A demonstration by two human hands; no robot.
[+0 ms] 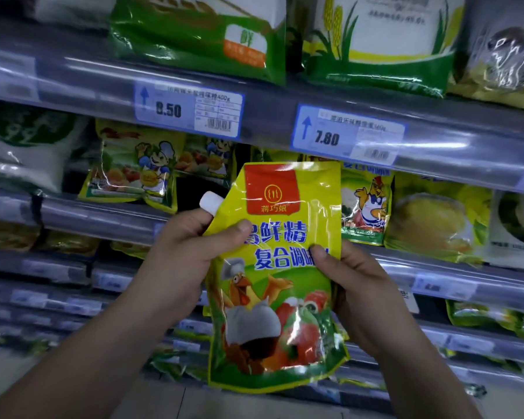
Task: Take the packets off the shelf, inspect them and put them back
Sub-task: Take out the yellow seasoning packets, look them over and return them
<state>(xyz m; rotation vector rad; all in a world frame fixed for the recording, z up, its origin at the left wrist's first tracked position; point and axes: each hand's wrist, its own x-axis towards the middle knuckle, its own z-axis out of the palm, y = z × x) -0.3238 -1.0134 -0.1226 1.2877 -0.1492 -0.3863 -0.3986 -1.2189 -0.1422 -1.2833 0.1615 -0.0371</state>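
I hold a yellow and green seasoning packet [280, 297] upright in front of the shelves, its printed front facing me. It has a red label at the top, a cartoon chicken below and a white spout cap [211, 202] at its upper left corner. My left hand [188, 249] grips its left edge just under the cap, thumb across the front. My right hand [354, 285] grips the right edge, thumb on the print. The gap it fronts on the middle shelf [103, 219] is dark.
Similar yellow packets [133, 167] stand left of the gap and a chicken-print packet [365, 207] to the right. Large green and white bags [375, 43] fill the top shelf. Price tags [188, 110] read 8.50 and 7.80. Lower shelves hold more packets.
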